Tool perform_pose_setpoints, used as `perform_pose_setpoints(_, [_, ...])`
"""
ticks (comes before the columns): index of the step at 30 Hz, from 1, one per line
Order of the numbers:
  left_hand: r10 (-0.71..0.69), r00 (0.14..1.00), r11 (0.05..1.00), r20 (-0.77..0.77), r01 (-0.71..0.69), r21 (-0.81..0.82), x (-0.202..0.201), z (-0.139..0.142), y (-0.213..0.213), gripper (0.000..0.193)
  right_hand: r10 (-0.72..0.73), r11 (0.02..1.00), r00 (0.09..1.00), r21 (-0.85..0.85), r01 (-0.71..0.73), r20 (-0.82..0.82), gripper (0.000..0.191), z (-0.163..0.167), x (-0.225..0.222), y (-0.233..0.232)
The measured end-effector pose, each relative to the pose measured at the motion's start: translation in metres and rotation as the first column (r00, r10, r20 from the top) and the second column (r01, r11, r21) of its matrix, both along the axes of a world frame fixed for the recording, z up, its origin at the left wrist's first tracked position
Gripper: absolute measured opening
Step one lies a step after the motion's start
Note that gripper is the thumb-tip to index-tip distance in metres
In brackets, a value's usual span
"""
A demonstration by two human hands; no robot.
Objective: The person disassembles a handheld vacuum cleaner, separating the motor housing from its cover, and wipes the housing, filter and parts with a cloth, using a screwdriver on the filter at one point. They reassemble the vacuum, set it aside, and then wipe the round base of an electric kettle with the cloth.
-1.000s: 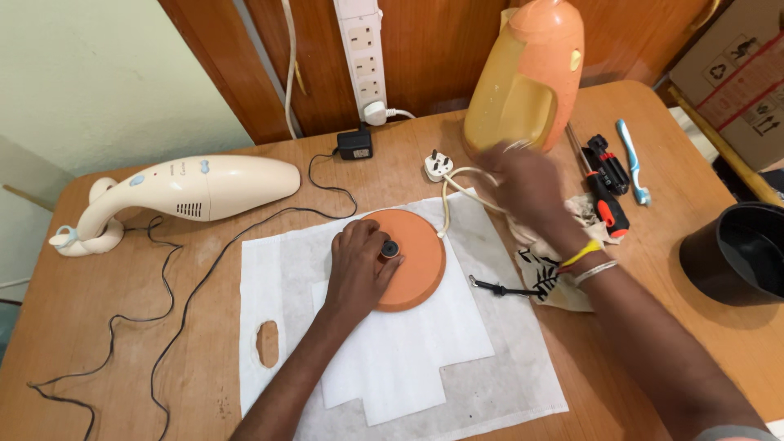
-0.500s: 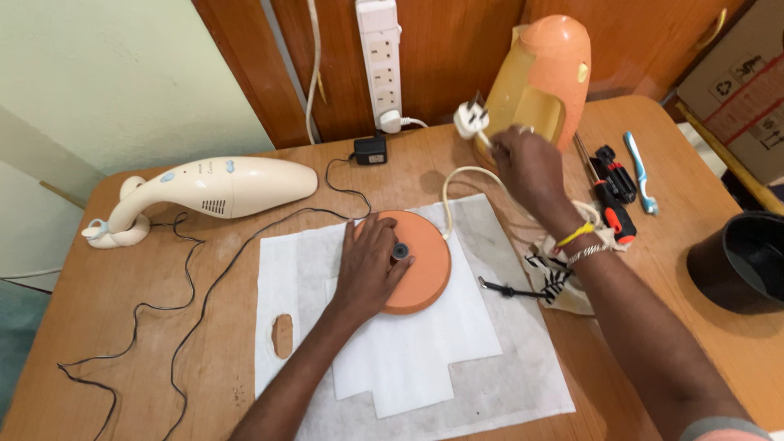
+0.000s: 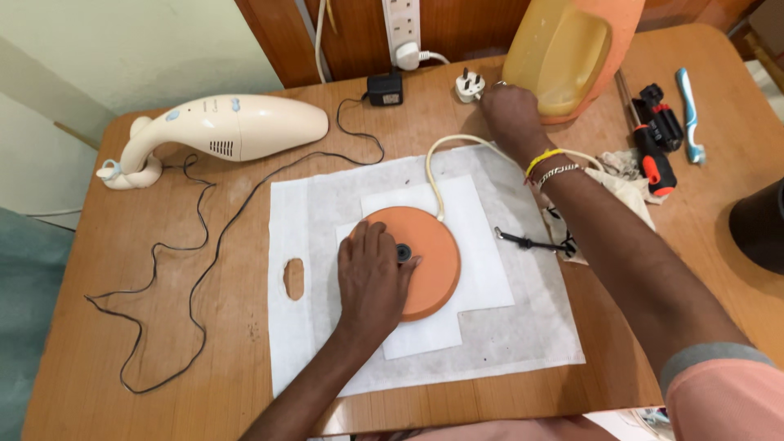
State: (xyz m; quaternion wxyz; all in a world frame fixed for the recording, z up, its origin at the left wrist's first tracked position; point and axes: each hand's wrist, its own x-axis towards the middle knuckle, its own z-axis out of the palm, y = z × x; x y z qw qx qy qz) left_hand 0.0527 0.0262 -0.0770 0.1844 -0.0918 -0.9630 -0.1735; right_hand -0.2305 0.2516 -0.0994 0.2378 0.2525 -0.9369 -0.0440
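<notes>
While its fingers lay spread and flat, the left hand (image 3: 371, 282) pressed on the round orange base (image 3: 420, 261), which sat on white paper sheets (image 3: 482, 343) at the table's (image 3: 163, 343) centre. Toward one o'clock, the right hand (image 3: 510, 114) had its fingers closed around the white plug (image 3: 469, 84), whose cream cord (image 3: 437, 167) curved back to the base. At eleven o'clock lay a handheld vacuum (image 3: 229, 126); at two o'clock, screwdrivers (image 3: 657, 135).
</notes>
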Motion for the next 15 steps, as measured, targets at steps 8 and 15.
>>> perform_pose_setpoints(8, [-0.120, 0.989, 0.990, 0.081, 0.126, -0.069, -0.002, 0.002, 0.011, 0.042, 0.233, 0.942, 0.960, -0.280, -0.183, 0.157, 0.019, 0.046, 0.083, -0.007])
perform_pose_setpoints(15, [-0.150, 0.986, 0.941, -0.067, 0.163, 0.297, -0.034, -0.001, -0.026, 0.030, 0.485, 0.854, 0.816, -0.371, -0.365, 0.314, 0.013, 0.033, 0.112, -0.061])
